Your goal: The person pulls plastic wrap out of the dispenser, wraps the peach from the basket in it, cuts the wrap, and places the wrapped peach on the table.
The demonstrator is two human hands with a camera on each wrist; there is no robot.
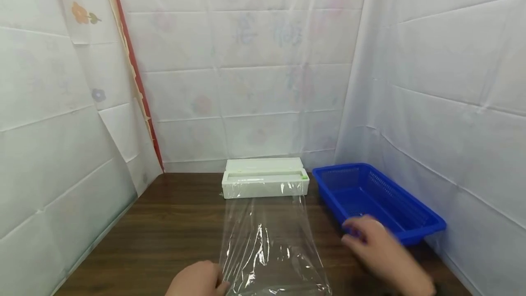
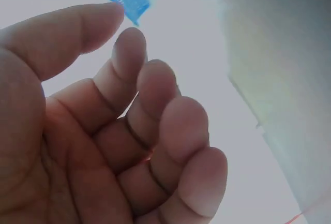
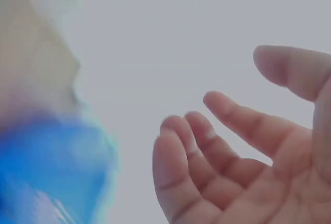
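White sheets wall off the dark wooden table [image 1: 164,223]. At its near edge my left hand [image 1: 197,280] touches the cling film [image 1: 267,241] drawn from the dispenser [image 1: 265,184]; whether it pinches, I cannot tell. My right hand [image 1: 380,245] hovers slack, holding nothing, beside the blue basket [image 1: 411,216]. Unpinned on that side, the film could wrinkle and cling to itself.

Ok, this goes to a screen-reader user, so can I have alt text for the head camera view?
A sheet of clear plastic wrap stretches from a white dispenser box across a dark wooden table; the left hand touches its near corner. The right hand, blurred, hovers beside a blue basket.
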